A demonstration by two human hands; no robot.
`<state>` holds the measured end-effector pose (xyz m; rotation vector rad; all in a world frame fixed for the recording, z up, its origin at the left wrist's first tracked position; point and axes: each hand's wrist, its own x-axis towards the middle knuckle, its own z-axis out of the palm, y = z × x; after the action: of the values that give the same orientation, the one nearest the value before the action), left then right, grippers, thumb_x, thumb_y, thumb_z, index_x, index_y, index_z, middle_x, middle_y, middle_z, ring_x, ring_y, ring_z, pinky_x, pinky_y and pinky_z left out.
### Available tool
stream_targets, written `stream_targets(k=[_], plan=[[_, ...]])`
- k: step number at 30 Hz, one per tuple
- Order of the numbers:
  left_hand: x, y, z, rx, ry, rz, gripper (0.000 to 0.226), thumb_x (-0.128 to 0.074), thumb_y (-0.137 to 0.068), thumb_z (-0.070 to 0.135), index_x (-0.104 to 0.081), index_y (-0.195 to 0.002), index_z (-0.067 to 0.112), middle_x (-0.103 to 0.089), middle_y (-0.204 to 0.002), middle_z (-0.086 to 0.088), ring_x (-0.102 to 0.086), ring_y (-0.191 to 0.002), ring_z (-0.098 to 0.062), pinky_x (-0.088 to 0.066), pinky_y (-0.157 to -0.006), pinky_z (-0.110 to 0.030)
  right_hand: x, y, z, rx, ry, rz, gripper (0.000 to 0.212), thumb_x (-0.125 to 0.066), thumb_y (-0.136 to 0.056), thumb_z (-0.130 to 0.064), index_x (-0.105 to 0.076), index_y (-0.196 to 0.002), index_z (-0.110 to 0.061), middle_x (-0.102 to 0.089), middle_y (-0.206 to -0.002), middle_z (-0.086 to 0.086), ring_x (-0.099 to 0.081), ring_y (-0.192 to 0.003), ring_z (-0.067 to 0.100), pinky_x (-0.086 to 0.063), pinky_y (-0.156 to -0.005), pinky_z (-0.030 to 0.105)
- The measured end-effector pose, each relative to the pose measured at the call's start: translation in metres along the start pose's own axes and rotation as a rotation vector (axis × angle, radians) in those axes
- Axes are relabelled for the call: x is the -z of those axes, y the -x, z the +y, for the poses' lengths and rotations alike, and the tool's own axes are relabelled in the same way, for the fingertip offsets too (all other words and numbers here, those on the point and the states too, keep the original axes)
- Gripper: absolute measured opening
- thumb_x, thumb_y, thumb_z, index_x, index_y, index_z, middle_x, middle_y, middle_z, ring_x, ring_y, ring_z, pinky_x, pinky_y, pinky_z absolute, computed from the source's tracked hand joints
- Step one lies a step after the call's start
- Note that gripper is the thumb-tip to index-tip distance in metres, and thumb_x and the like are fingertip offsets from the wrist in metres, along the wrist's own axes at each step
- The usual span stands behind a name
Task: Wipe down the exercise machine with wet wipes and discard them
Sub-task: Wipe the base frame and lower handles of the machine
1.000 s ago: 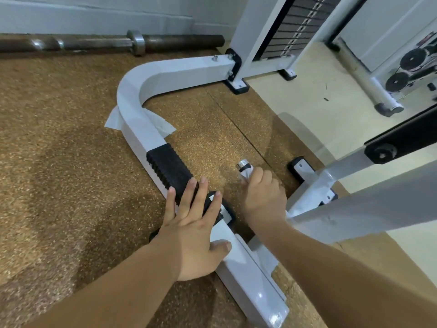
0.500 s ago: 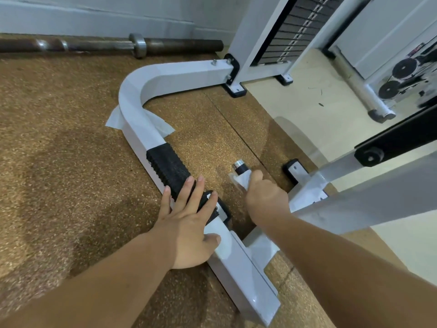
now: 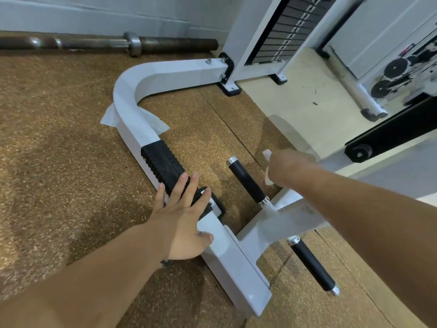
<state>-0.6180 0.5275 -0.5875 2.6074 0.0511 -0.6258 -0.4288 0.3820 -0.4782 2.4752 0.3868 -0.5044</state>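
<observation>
Wipe [image 3: 267,168] is thin, limp and damp, bunched in the closed right hand [image 3: 287,168]; left hand [image 3: 183,218] lies flat, fingers spread, on the rigid frame [image 3: 227,252].

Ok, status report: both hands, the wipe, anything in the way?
Left hand flat, open, on white base bar. Right hand closed on wet wipe, beside black peg. Second wipe draped over bar's curve. Nothing blocking.
</observation>
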Motion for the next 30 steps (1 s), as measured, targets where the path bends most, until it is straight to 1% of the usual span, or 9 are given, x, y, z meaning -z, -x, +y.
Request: stream_targets(k=[3, 6, 8, 12, 18, 22, 26, 28, 30], plan=[[-0.002, -0.001, 0.002, 0.01, -0.011, 0.01, 0.099, -0.044, -0.091, 0.067, 0.027, -0.155, 0.039, 0.058, -0.147, 0.005, 0.057, -0.133, -0.019, 0.026, -0.116, -0.058, 0.003, -0.022, -0.02, -0.135, -0.589, 0.058, 0.042, -0.05, -0.104, -0.011, -0.05, -0.146, -0.007, -0.058, -0.1, 0.006, -0.059, -0.086, 0.023, -0.044, -0.061, 0.029], [0.0, -0.001, 0.003, 0.013, -0.04, -0.01, 0.099, -0.042, -0.091, 0.068, 0.028, -0.154, 0.039, 0.058, -0.147, 0.004, 0.057, -0.132, -0.02, 0.024, -0.116, -0.06, -0.013, -0.014, -0.064, -0.022, -0.899, 0.019, 0.041, -0.05, -0.105, -0.01, -0.046, -0.146, -0.005, -0.061, -0.109, 0.01, -0.064, -0.089, 0.023, -0.043, -0.063, 0.028], [0.0, -0.002, 0.003, 0.011, -0.035, -0.008, 0.098, -0.042, -0.092, 0.066, 0.028, -0.154, 0.039, 0.057, -0.148, 0.004, 0.057, -0.133, -0.021, 0.024, -0.116, -0.06, -0.027, -0.011, -0.076, 0.066, -0.793, 0.093, 0.035, -0.053, -0.104, -0.014, -0.051, -0.137, -0.005, -0.063, -0.118, 0.013, -0.065, -0.106, 0.031, -0.045, -0.075, 0.034], [0.0, 0.0, 0.002, 0.01, -0.032, -0.016, 0.098, -0.043, -0.092, 0.065, 0.028, -0.154, 0.039, 0.057, -0.148, 0.003, 0.057, -0.133, -0.021, 0.025, -0.115, -0.06, -0.048, -0.003, -0.063, 0.082, -0.515, 0.188, 0.031, -0.058, -0.1, -0.009, -0.049, -0.129, -0.007, -0.064, -0.117, 0.013, -0.062, -0.099, 0.03, -0.046, -0.074, 0.037], [0.002, 0.0, 0.004, 0.018, -0.026, -0.011, 0.098, -0.045, -0.093, 0.064, 0.027, -0.155, 0.038, 0.056, -0.148, 0.003, 0.056, -0.133, -0.022, 0.026, -0.116, -0.06, -0.052, 0.031, -0.042, 0.046, -0.022, -0.089, 0.045, -0.062, -0.101, -0.015, -0.054, -0.145, -0.012, -0.067, -0.113, 0.004, -0.067, -0.105, 0.023, -0.058, -0.093, 0.038], [0.003, 0.0, 0.006, 0.024, -0.02, -0.029, 0.099, -0.046, -0.093, 0.062, 0.027, -0.155, 0.038, 0.056, -0.148, 0.003, 0.056, -0.133, -0.022, 0.025, -0.116, -0.06, -0.018, 0.023, -0.021, 0.035, -0.048, -0.055, 0.016, -0.055, -0.097, -0.012, -0.065, -0.109, -0.011, -0.064, -0.089, 0.003, -0.06, -0.075, 0.021, -0.049, -0.068, 0.037], [0.006, 0.002, 0.007, 0.023, -0.034, -0.039, 0.098, -0.045, -0.094, 0.062, 0.027, -0.155, 0.036, 0.056, -0.149, 0.002, 0.055, -0.134, -0.023, 0.025, -0.116, -0.059, -0.015, 0.0, -0.035, 0.091, -0.711, 0.193, 0.034, -0.05, -0.1, -0.008, -0.055, -0.134, -0.01, -0.067, -0.123, 0.009, -0.064, -0.104, 0.031, -0.048, -0.078, 0.038], [0.006, 0.002, 0.007, 0.025, -0.036, -0.016, 0.098, -0.045, -0.094, 0.063, 0.026, -0.156, 0.035, 0.055, -0.15, 0.002, 0.053, -0.136, -0.023, 0.025, -0.116, -0.059, -0.048, 0.008, -0.059, 0.146, -0.648, 0.156, 0.052, -0.05, -0.101, -0.004, -0.037, -0.151, -0.005, -0.057, -0.142, 0.014, -0.056, -0.128, 0.035, -0.049, -0.101, 0.04], [0.006, 0.002, 0.007, 0.023, -0.037, -0.004, 0.098, -0.046, -0.094, 0.063, 0.024, -0.157, 0.035, 0.053, -0.152, 0.001, 0.052, -0.137, -0.024, 0.025, -0.116, -0.06, -0.084, 0.014, -0.074, 0.118, -0.363, 0.237, 0.071, -0.043, -0.104, -0.007, -0.004, -0.162, 0.005, -0.014, -0.17, 0.025, -0.016, -0.158, 0.037, -0.021, -0.128, 0.039]])
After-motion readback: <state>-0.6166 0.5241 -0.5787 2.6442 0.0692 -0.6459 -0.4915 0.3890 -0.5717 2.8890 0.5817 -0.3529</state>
